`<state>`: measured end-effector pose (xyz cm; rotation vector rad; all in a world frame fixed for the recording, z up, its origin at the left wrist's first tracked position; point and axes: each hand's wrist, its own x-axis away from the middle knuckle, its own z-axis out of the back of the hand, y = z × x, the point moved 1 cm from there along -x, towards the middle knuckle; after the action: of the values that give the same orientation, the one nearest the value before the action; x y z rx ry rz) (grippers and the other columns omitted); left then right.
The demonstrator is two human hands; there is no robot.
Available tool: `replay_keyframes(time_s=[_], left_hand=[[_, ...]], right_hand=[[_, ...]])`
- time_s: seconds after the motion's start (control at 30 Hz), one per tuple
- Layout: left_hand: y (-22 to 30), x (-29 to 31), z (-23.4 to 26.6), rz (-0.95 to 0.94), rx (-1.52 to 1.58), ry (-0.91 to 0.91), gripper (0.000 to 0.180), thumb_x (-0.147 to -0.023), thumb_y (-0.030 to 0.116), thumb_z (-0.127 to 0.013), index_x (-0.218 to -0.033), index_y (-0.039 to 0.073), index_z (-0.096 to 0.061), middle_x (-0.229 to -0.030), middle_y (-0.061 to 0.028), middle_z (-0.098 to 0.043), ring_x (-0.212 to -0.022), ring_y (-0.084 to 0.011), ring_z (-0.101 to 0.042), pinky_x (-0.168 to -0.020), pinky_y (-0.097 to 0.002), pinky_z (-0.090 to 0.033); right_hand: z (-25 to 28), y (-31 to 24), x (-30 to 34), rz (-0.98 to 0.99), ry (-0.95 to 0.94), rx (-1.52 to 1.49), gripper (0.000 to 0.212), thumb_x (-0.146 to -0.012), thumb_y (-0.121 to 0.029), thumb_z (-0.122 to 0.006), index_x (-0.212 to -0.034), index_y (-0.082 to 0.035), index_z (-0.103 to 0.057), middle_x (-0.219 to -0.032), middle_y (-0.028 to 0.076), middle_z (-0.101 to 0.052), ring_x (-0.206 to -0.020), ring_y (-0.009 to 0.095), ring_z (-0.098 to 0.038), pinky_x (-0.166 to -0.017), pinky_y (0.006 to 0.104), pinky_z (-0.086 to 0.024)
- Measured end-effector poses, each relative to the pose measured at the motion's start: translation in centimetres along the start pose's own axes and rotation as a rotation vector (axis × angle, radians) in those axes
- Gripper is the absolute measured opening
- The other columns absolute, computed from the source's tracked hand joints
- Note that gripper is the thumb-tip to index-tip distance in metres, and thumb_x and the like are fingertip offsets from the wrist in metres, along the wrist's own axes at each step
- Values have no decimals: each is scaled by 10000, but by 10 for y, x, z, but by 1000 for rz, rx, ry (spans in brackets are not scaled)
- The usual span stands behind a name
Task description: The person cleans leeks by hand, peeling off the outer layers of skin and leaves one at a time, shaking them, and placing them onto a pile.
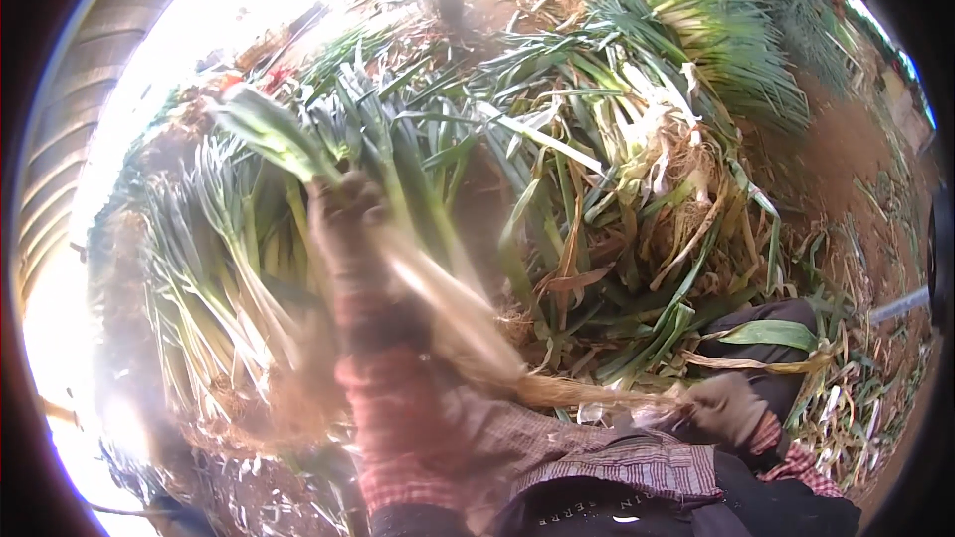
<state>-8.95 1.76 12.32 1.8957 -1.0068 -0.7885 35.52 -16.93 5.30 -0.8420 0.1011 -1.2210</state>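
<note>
My left hand [348, 201], in a brown glove, is closed around a leek [453, 303] near where its leaves begin. Green tops point up and left from the fist. The pale shaft slants down to the right, smeared by motion. From its lower end a tan, stringy strip stretches toward my right hand [724, 408], gloved too and closed over the strip's far end at my lap. Whether the strip is roots or dry peel, I cannot tell. Left of my left forearm lies a row of leeks [234, 288], roots toward me.
Untidy leeks with dry leaves and roots [686, 159] are heaped ahead on the right. Behind them lies a large, neat pile of green tops [721, 30]. Leaf scraps [856, 408] litter the brown soil [846, 159]. A ribbed curved wall [70, 129] rises at far left.
</note>
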Motion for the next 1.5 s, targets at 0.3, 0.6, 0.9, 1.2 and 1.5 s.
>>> replay_keyframes(time_s=[0.3,0.6,0.9,1.2,1.5], left_hand=[[171,-167,196,154,-170,-247,316,-971,328,-489,-1121,50,-488,-798,-27,-513,-598,-115,-499,-522,-241,-442],[35,-96,328,323,-2125,202,662,-888,268,-540,-1419,-44,-295,-1450,-252,-334,-1344,-369,-324,-1123,-360,-261],[72,-89,256,-52,-1915,264,462,-857,201,-625,-1228,-62,-540,-1228,-228,-567,-1133,-323,-537,-986,-371,-392],[-141,11,-105,372,-635,-681,304,-881,151,-602,-1126,-30,-598,-934,-41,-614,-776,-112,-587,-653,-243,-473],[-180,-3,-63,661,129,-80,297,-1007,290,-379,-956,31,-514,-735,7,-489,-566,-94,-455,-490,-241,-429]], right_hand=[[37,5,-86,81,32,189,408,-851,-148,-578,-1256,-132,-535,-1003,153,-655,-856,302,-647,-783,385,-524],[125,58,-254,-126,704,238,257,-829,-273,-605,-1042,-139,-657,-967,142,-656,-873,314,-630,-796,417,-495],[187,104,-361,-558,525,153,715,-776,-476,-701,-1295,-45,-465,-1177,176,-610,-1031,283,-611,-895,375,-487],[-56,-10,-207,-27,584,-538,467,-767,-216,-687,-1149,-25,-496,-836,154,-598,-743,321,-574,-638,427,-448],[-54,-13,-121,307,290,-568,215,-925,-259,-584,-865,-53,-576,-662,78,-610,-568,184,-604,-514,316,-499]])
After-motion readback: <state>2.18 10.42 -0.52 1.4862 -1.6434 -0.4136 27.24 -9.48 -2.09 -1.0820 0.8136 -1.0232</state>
